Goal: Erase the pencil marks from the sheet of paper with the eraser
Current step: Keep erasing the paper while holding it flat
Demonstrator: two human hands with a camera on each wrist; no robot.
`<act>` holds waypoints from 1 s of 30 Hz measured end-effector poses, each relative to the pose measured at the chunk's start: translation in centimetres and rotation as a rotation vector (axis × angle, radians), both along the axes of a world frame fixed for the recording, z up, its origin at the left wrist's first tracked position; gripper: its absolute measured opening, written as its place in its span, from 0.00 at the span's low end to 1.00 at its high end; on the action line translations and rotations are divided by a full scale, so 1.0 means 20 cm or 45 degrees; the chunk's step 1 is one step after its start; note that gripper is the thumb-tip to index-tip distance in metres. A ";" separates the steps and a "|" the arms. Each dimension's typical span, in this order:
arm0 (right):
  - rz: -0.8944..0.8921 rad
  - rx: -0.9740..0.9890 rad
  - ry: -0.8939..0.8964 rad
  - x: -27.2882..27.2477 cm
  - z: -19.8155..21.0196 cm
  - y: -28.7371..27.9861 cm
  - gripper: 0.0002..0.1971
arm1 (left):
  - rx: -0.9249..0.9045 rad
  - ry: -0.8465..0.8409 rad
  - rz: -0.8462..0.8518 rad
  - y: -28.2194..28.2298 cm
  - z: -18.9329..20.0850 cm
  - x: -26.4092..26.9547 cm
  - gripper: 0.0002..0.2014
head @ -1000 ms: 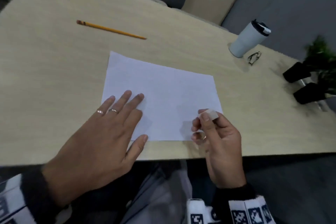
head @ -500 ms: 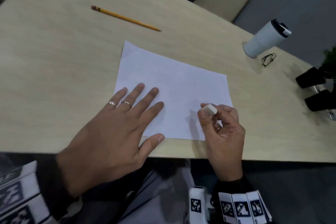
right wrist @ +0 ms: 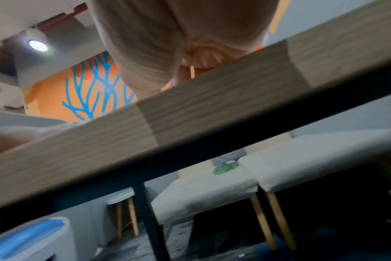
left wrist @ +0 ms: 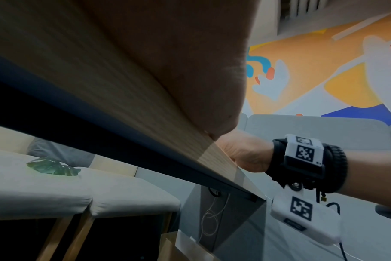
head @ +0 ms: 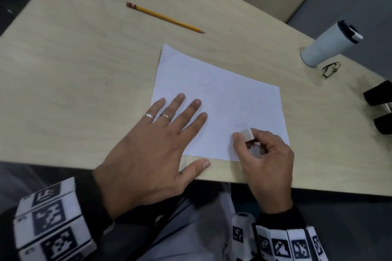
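a yellow pencil [head: 165,17] lies on the wooden table [head: 63,59], a white tumbler [head: 331,43] just beside folded glasses [head: 331,69].

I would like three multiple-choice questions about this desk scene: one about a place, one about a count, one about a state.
1. Where does the pencil lie?
A. on the paper
B. on the table beyond the paper
C. in the right hand

2. How many rings show on the left hand?
A. none
B. one
C. two

3. How is the eraser held?
A. pinched in the right hand
B. lying loose
C. under the left palm

Answers: B, it lies past the paper's far edge; C, two bands on neighbouring fingers; A, fingertips grip it.
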State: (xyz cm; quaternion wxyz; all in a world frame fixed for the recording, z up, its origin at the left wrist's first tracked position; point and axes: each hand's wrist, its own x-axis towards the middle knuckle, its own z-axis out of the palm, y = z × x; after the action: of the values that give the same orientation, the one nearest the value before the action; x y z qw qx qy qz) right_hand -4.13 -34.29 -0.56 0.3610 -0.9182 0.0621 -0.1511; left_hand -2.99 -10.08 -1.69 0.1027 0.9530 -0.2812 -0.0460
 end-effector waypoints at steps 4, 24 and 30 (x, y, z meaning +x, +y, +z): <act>0.094 0.078 0.007 -0.02 0.01 0.11 0.11 | 0.019 0.009 0.010 0.00 0.01 0.00 0.43; 0.160 0.047 0.011 -0.05 0.02 0.19 0.09 | -0.032 -0.029 0.021 0.00 -0.01 0.00 0.34; -0.036 -0.049 -0.004 -0.02 0.02 0.01 0.11 | -0.018 -0.034 0.033 -0.01 -0.01 0.00 0.33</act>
State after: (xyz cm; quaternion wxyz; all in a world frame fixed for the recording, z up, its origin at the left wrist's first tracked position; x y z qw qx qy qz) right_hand -4.45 -34.06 -0.12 0.3413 -0.9237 0.0715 -0.1589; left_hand -3.04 -10.30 -1.92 0.1064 0.9564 -0.2704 -0.0300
